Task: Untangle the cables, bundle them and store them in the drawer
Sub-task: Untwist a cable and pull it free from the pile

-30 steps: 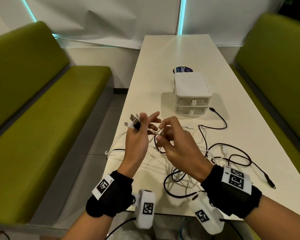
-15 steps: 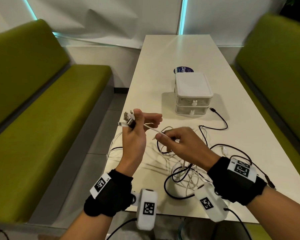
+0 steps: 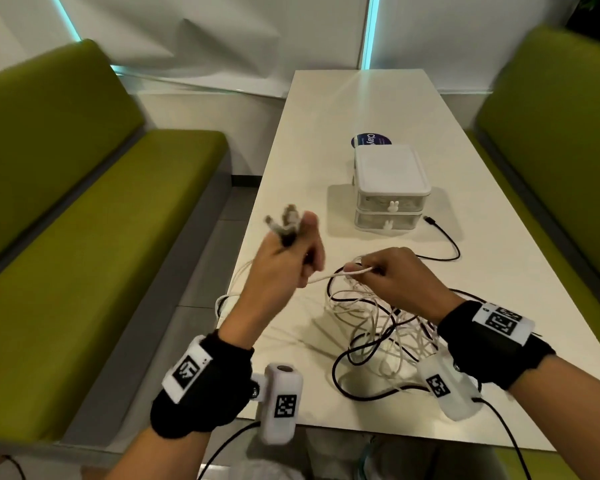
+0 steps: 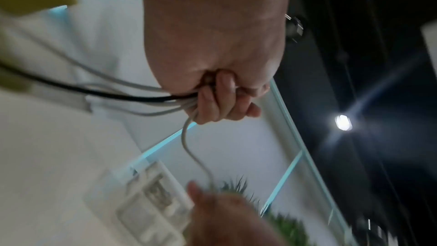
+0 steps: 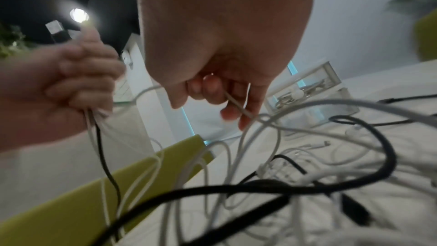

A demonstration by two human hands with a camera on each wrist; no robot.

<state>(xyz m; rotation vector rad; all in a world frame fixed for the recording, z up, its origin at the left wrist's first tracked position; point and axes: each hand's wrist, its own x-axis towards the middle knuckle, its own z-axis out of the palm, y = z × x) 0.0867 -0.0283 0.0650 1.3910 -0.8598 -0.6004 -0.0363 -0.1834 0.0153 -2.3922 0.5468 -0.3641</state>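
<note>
Closest to the table's (image 3: 326, 403) near edge lies the tangle of cables (image 3: 371, 327), white and black loops heaped under the right wrist. Above it, the right hand (image 3: 399, 275) pinches one white cable (image 3: 329, 276), which runs across to the left hand (image 3: 281, 261). That fist is clenched round several cable ends, plugs sticking out on top, though blurred. Beyond stands the drawer unit (image 3: 390, 188), seemingly closed.
</note>
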